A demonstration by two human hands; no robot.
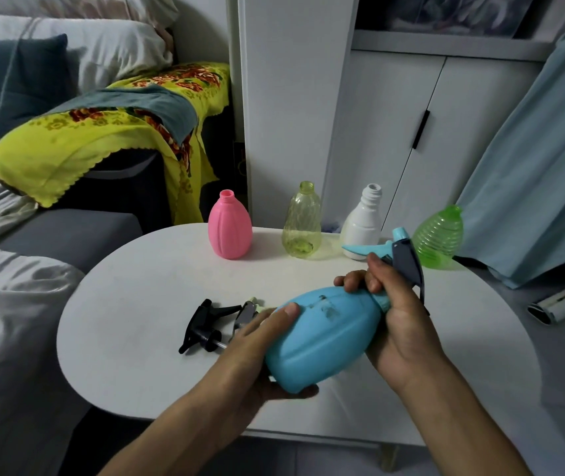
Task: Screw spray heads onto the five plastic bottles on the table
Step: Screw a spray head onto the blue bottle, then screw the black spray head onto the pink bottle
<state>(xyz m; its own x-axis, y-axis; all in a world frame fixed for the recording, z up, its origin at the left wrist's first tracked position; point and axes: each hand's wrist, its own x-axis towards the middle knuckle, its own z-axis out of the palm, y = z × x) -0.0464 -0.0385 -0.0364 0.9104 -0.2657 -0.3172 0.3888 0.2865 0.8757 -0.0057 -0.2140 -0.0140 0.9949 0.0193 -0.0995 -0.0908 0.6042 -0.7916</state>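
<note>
I hold a light blue bottle (322, 341) tilted above the white oval table (143, 304). My left hand (253, 345) cups its base. My right hand (398, 324) wraps the neck, where a blue and dark grey spray head (401, 252) sits. Along the table's far edge stand an open pink bottle (229, 228), a clear yellow bottle (301, 225), a white bottle (363, 221) and a clear green bottle (440, 235). A black spray head (205, 324) lies on the table, with a grey and pale one (246, 312) beside it, partly behind my left hand.
A grey sofa with a white blanket (10, 304) borders the table on the left, with a yellow flowered cloth (109, 132) behind it. White cabinets (394, 132) stand behind the table. A blue curtain (531, 166) hangs at the right, and a lint roller (561, 304) lies below it.
</note>
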